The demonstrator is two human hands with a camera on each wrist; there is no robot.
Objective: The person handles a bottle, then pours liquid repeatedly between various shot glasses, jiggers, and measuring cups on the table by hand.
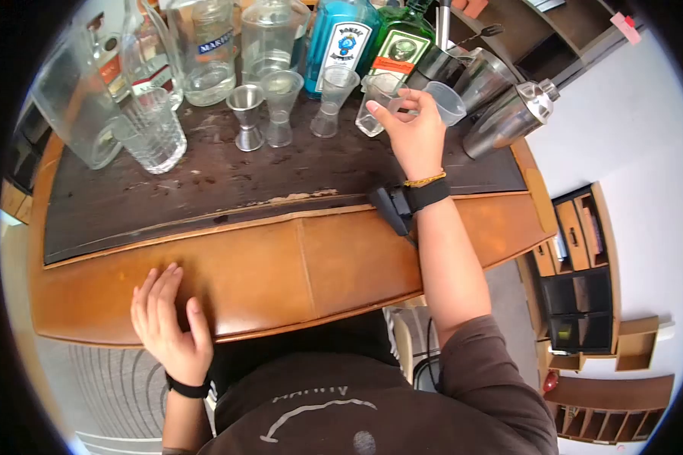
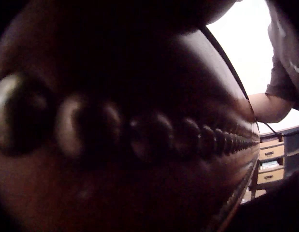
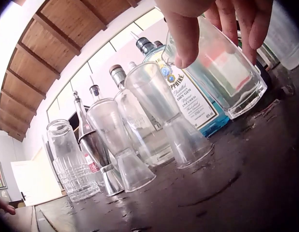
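While the left hand (image 1: 167,322) rests flat on the counter (image 1: 281,265), the right hand's (image 1: 410,129) grip seemingly pinches a clear cup (image 1: 377,102).

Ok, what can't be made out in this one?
- Left wrist view: dark and blurred, filled by the bar's studded edge; left hand unseen there.
- Right wrist view: the right hand is cut off by the top edge.
- Head view: labels on the clear bottles are too small.
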